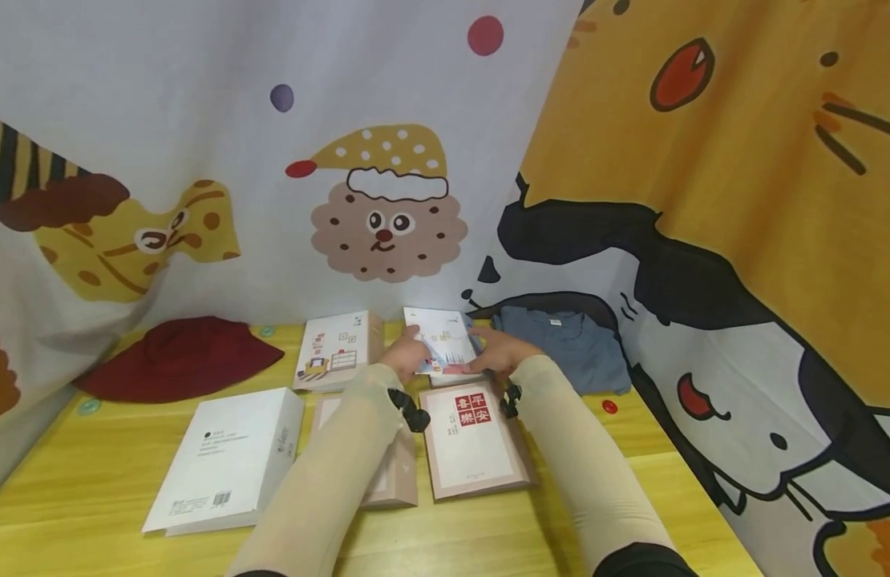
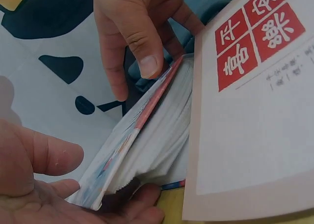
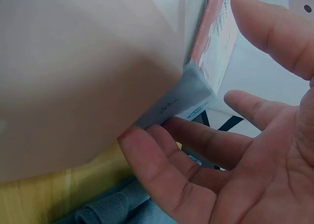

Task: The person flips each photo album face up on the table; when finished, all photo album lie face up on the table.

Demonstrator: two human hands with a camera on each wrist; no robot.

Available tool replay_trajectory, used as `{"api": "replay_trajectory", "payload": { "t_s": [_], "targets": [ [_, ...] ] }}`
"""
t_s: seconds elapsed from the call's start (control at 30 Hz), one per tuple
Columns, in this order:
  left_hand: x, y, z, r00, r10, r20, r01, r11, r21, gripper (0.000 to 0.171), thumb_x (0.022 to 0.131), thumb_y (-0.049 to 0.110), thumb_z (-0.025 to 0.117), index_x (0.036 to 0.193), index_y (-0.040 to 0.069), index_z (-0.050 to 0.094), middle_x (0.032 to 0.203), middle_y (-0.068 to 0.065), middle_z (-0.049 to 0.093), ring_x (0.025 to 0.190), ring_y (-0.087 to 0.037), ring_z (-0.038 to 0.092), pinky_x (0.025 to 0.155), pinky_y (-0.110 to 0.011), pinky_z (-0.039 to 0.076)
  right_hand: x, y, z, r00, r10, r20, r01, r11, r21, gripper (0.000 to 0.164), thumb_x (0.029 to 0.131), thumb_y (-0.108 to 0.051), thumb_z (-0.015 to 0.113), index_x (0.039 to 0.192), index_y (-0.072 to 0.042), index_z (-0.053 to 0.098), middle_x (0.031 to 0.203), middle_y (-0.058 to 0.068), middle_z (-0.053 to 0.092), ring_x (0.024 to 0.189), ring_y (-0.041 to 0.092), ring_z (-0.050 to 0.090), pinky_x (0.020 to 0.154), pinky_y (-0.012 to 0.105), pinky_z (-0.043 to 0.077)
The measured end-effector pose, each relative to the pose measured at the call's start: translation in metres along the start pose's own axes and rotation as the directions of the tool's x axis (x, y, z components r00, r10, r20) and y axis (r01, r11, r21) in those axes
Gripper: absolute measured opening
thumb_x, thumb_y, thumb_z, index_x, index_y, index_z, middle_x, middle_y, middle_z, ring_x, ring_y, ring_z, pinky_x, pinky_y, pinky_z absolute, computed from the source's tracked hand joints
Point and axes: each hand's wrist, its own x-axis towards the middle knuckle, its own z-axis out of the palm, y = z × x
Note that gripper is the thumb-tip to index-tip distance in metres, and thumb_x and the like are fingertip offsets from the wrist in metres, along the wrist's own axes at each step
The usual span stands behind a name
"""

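Note:
A book (image 1: pixel 445 340) with a white illustrated cover and a pink edge lies at the back of the table. In the left wrist view its white pages (image 2: pixel 159 143) bow apart under the tilted cover. My left hand (image 1: pixel 407 353) grips the book's left edge, with some fingers (image 2: pixel 144 204) reaching beneath it and the thumb raised apart. My right hand (image 1: pixel 499 351) is at the opposite side. Its fingers (image 3: pixel 167 157) touch the pale blue spine (image 3: pixel 179 101), and its thumb is spread above. Just in front lies a pink-bordered book (image 1: pixel 467 457) with red characters.
A second pinkish book (image 1: pixel 387 481) lies partly behind my left forearm. To the left are a large white book (image 1: pixel 228 457), an illustrated book (image 1: pixel 337 340) and a dark red hat (image 1: pixel 185 357). Folded blue-grey clothing (image 1: pixel 575 344) lies at right, near a red button (image 1: pixel 609 406). A printed curtain (image 1: pixel 387 72) hangs behind.

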Motion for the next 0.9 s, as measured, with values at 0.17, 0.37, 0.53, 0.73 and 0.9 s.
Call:
{"api": "replay_trajectory", "payload": {
  "t_s": [0.17, 0.37, 0.53, 0.73, 0.9],
  "targets": [
    [0.004, -0.004, 0.000, 0.999, 0.022, -0.048, -0.022, 1.000, 0.000, 0.086, 0.092, -0.007, 0.046, 0.170, 0.014, 0.014, 0.164, -0.023, 0.032, 0.093, -0.020, 0.047, 0.076, -0.026, 0.044, -0.001, -0.001, 0.001, 1.000, -0.007, -0.010, 0.006, 1.000, -0.022, 0.098, 0.090, -0.019, 0.085, 0.169, -0.021, 0.025, 0.170, 0.018, 0.029, 0.141, 0.042, 0.047, 0.101, 0.062, 0.055],
    [0.014, -0.013, -0.004, 0.996, 0.058, -0.068, -0.059, 0.998, -0.016, 0.081, 0.089, -0.011, 0.045, 0.166, 0.006, 0.025, 0.161, -0.025, 0.037, 0.111, -0.030, 0.051, 0.086, -0.029, 0.047, -0.002, -0.001, 0.001, 1.000, -0.024, -0.011, 0.024, 0.999, -0.023, 0.098, 0.090, -0.019, 0.085, 0.169, -0.021, 0.026, 0.170, 0.019, 0.030, 0.142, 0.043, 0.046, 0.101, 0.061, 0.055],
    [0.015, -0.011, -0.008, 0.999, 0.041, -0.021, -0.041, 0.999, -0.026, 0.074, 0.096, -0.007, 0.047, 0.165, 0.015, 0.032, 0.141, -0.021, 0.057, 0.083, -0.019, 0.057, 0.069, -0.027, 0.051, 0.001, -0.001, 0.000, 1.000, -0.013, 0.001, 0.013, 1.000, -0.009, 0.095, 0.092, -0.021, 0.083, 0.169, -0.022, 0.027, 0.171, 0.020, 0.028, 0.144, 0.046, 0.044, 0.100, 0.066, 0.054],
    [0.005, -0.011, -0.011, 0.998, 0.057, 0.002, -0.057, 0.996, -0.074, 0.072, 0.100, -0.007, 0.046, 0.165, 0.021, 0.034, 0.144, -0.021, 0.056, 0.089, -0.023, 0.066, 0.079, -0.032, 0.058, 0.005, 0.002, 0.000, 0.999, -0.039, 0.015, 0.040, 0.998, -0.046, 0.086, 0.095, -0.019, 0.080, 0.167, -0.019, 0.033, 0.167, 0.021, 0.034, 0.139, 0.042, 0.049, 0.097, 0.057, 0.058],
    [0.000, -0.011, -0.009, 0.996, 0.084, 0.030, -0.076, 0.977, -0.198, 0.075, 0.098, -0.012, 0.043, 0.166, 0.018, 0.030, 0.147, -0.027, 0.052, 0.118, -0.037, 0.064, 0.095, -0.042, 0.060, 0.006, 0.004, -0.001, 0.993, -0.119, -0.007, 0.118, 0.989, -0.090, 0.078, 0.093, -0.016, 0.079, 0.162, -0.013, 0.042, 0.155, 0.021, 0.050, 0.131, 0.037, 0.055, 0.109, 0.054, 0.051]
  ]
}}
